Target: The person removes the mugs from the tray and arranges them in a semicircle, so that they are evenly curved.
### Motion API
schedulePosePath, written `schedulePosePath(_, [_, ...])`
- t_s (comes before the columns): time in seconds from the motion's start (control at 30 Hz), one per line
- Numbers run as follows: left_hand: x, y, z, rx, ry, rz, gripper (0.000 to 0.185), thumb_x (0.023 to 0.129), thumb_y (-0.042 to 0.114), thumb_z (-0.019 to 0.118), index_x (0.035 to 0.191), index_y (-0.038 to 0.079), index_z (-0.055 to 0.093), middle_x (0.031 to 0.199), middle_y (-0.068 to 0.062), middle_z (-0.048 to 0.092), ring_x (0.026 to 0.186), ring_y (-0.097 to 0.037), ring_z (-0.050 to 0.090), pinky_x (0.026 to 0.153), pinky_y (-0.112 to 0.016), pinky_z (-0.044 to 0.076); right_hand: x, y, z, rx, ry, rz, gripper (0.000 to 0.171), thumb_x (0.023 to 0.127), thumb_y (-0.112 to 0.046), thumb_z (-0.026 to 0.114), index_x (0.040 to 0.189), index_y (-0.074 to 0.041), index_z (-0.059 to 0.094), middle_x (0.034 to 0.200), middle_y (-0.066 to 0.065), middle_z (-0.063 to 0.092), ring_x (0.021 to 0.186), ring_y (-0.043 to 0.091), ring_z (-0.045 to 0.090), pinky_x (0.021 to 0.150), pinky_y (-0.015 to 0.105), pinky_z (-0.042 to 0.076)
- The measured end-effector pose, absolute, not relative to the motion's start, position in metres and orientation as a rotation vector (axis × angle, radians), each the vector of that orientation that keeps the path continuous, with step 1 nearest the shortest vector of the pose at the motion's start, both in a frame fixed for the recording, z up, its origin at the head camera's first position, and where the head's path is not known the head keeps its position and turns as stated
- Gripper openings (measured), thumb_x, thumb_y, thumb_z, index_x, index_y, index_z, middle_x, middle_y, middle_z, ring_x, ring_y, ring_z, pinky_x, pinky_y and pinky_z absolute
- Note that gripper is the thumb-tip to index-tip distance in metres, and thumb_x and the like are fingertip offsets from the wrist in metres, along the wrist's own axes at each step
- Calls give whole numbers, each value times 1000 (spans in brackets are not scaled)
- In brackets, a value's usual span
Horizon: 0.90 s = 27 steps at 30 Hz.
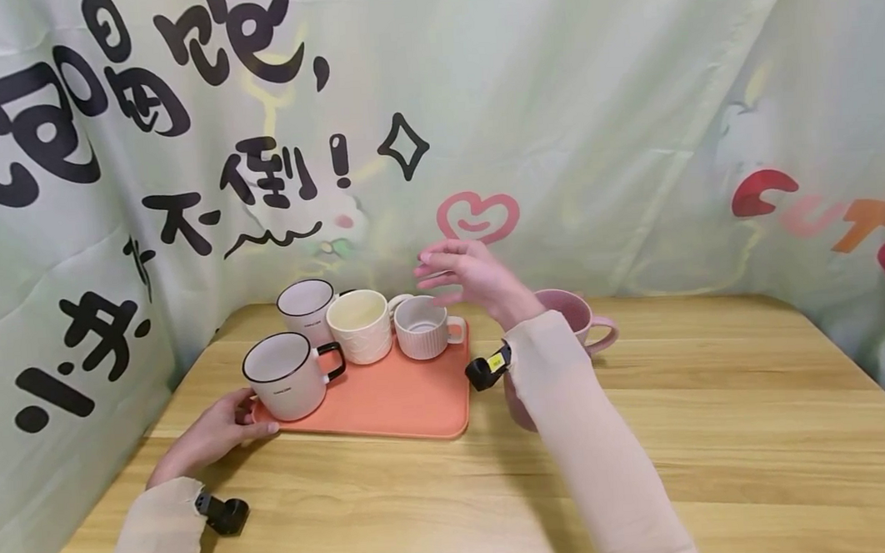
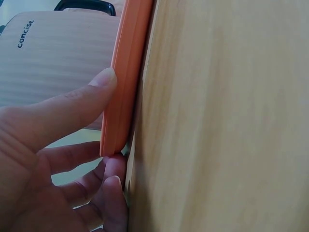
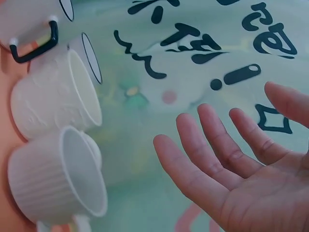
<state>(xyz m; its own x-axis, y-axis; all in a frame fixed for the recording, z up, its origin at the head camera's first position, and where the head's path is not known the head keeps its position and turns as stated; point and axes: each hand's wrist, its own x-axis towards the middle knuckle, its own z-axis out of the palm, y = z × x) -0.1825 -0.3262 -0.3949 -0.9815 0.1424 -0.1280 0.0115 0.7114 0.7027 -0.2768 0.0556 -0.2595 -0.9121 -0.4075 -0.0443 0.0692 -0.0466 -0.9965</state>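
Currently the flat orange rectangular tray (image 1: 404, 395) is steadied at its near-left corner by the left hand (image 1: 218, 434): in the left wrist view the thumb (image 2: 72, 106) lies along the tray's rim and the fingers (image 2: 104, 186) are curled under the edge against the wooden tabletop (image 1: 721, 429), so the corner is pinched.

Four mugs are carried on the tray: a white mug with black rim and black handle (image 1: 286, 385) at front left, a second black-rimmed white mug (image 1: 305, 307) behind it, a cream embossed mug (image 1: 358, 324) and a white ribbed mug (image 1: 422, 326) on the far side.

The right hand (image 1: 465, 275) is held in the air above and just right of the white ribbed mug, fingers spread and straight, nothing gripped; the open palm is confirmed in the right wrist view (image 3: 241, 169).

A pink ceramic mug (image 1: 575, 315) stands off the tray, on the tabletop just behind the right forearm.

Step judged: loading mugs onto the tray, with one placement apparently finished. Next move likely calls for the right hand to be brought back and to the right, down onto the pink mug, while the tray corner is kept pinned.
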Motion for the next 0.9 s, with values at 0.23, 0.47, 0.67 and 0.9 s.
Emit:
schedulePosePath(0.23, [-183,-325,-394,114,2730,1130,83,92,17,77,145,-22,27,106,-20,53,95,-31,51,67,-33,46,-274,39,-273,-306,1835,-2036,16,103,-11,58,115,-1,60,113,18,68,123,45,56,104,57,42])
schedulePosePath(0.47, [-182,-326,-395,97,2739,1115,86,90,21,79,145,-21,29,112,-24,54,97,-33,52,71,-35,47,-269,20,-287,-316,1791,-2027,24,103,-11,57,123,3,58,128,27,62,124,44,57,101,58,44])
schedulePosePath(0.67, [-182,-328,-397,99,2745,1107,85,90,23,80,144,-21,31,106,-19,52,94,-31,50,69,-34,44,-264,7,-300,-299,1737,-2034,23,103,-9,58,122,3,60,112,17,69,117,40,61,102,57,43])
schedulePosePath(0.9, [-183,-327,-396,108,2726,1133,87,90,22,80,145,-22,28,112,-23,54,97,-33,52,70,-34,46,-261,-4,-308,-281,1655,-2043,25,103,-9,58,124,4,59,110,15,69,113,37,62,102,53,42])
